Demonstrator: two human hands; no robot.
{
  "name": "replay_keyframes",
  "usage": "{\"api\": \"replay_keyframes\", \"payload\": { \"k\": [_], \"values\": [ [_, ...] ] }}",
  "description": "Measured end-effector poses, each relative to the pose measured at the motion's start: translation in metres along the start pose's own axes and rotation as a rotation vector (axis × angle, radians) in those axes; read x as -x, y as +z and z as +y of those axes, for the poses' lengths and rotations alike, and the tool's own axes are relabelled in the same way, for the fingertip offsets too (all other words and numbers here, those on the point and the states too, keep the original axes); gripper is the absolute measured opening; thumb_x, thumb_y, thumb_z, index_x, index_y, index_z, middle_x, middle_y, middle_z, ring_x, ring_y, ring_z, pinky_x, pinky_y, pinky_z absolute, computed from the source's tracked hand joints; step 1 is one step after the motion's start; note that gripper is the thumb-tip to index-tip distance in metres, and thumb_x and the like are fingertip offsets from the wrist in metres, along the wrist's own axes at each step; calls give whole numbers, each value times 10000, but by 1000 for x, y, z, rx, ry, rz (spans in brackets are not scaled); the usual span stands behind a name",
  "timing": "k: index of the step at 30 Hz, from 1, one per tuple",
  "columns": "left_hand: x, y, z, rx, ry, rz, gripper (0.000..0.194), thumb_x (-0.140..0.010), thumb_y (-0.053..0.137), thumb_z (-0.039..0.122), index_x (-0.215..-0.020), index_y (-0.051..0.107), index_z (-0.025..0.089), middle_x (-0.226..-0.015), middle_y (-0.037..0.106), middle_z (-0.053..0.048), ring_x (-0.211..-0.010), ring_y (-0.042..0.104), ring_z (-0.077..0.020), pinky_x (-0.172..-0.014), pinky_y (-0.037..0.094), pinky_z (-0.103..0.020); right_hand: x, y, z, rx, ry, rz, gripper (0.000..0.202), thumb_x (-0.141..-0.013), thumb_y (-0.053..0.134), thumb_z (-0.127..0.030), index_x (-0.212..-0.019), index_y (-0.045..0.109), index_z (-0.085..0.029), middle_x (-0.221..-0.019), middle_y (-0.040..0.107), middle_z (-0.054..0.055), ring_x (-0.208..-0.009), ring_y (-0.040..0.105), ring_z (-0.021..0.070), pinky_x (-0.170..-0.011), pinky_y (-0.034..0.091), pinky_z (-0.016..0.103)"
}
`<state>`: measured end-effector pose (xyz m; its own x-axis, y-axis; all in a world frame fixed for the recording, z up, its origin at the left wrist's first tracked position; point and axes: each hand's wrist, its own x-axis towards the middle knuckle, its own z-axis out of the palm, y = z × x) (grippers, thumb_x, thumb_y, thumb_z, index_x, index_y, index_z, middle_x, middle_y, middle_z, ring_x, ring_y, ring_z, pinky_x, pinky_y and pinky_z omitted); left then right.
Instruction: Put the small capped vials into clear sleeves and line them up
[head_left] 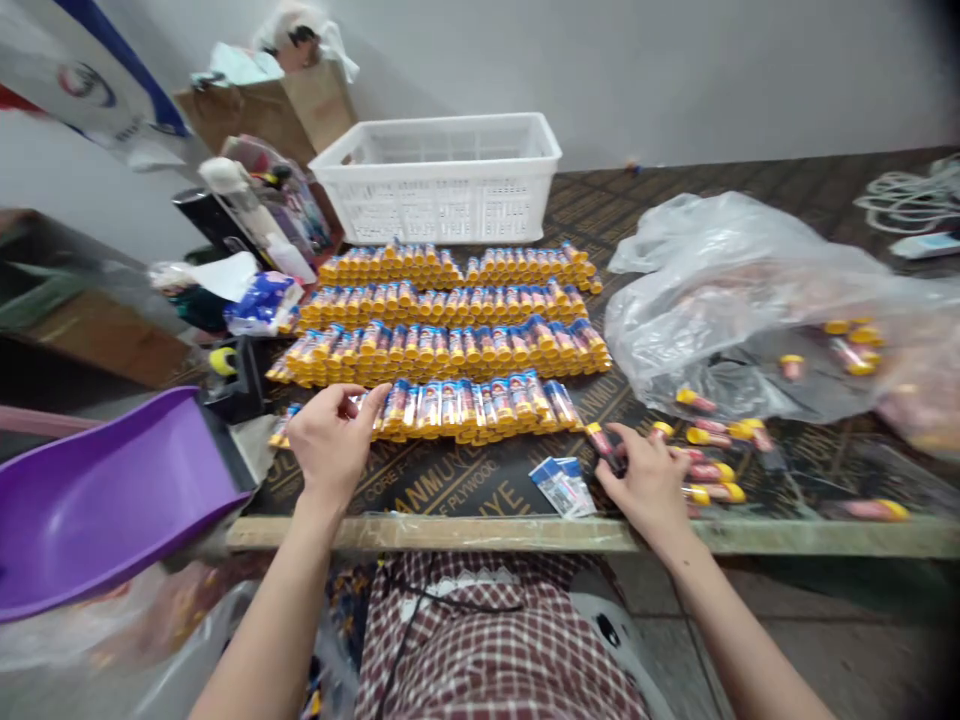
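Observation:
Rows of small tubes with yellow caps and blue-topped printed wraps [450, 345] are stacked on the dark plywood table. At the left part of the nearest row [472, 408], my left hand [330, 440] is closed with its fingers curled; what lies between them is hidden. My right hand [652, 485] pinches a small pink tube with a yellow cap [598, 438] between thumb and index finger, just right of that row. Beside it, several loose pink tubes [712, 470] lie without blue-topped wraps. Small blue-and-white printed sleeves [562, 487] lie flat near the front edge, left of my right hand.
A white plastic basket [435, 190] stands behind the rows. To the right spreads a clear plastic bag [720, 290] with more tubes. A purple dustpan [120, 490] is at the left, with bottles and packets [259, 300] behind it. A coiled white cable [911, 200] lies far right.

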<state>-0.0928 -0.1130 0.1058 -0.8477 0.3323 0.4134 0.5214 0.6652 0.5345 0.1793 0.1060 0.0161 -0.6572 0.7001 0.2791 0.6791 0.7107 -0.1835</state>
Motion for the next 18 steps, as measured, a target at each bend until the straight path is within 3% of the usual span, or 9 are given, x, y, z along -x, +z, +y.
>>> {"api": "replay_keyframes", "payload": {
  "k": [2,4,5,7,11,18],
  "values": [
    [28,14,22,185,31,-147,310,-806,568,453,-762,684,169,-620,629,-23,-562,540,-151,-592,390,-251,-2,-1,-2,0,20,-6,392,-778,530,-304,-1149,547,-177,-920,663,77,-922,539,280,-776,307,390],
    [58,35,45,324,96,-490,272,-824,563,409,-743,684,179,-686,667,-34,-619,579,-154,-616,404,-245,-6,-2,-2,-10,44,-9,422,-784,553,-358,-1162,549,-171,-944,657,93,-920,537,293,-760,323,391],
    [71,48,55,327,150,-642,236,-815,584,391,-781,691,183,-746,684,-44,-672,599,-165,-641,408,-250,-9,-1,-1,-30,53,-13,438,-784,562,-371,-1170,549,-166,-931,654,98,-906,536,296,-751,332,391],
    [92,71,72,234,200,-808,228,-794,615,404,-781,685,188,-765,682,-57,-706,609,-189,-643,398,-268,-14,-1,1,-100,56,-29,445,-780,571,-343,-1185,550,-159,-857,644,90,-859,535,289,-740,352,393],
    [106,95,87,58,202,-852,159,-768,658,360,-751,650,202,-782,670,-50,-726,609,-201,-623,364,-272,-17,-7,5,-221,39,-25,443,-774,555,-261,-1204,531,-159,-762,603,46,-777,545,237,-729,410,363],
    [107,93,87,79,213,-865,131,-828,587,273,-739,644,197,-797,668,-46,-751,611,-187,-669,372,-268,1,-29,-2,-690,222,25,610,-809,547,-279,-1378,340,-204,-785,546,0,-542,504,138,-548,459,296]
  ]
}}
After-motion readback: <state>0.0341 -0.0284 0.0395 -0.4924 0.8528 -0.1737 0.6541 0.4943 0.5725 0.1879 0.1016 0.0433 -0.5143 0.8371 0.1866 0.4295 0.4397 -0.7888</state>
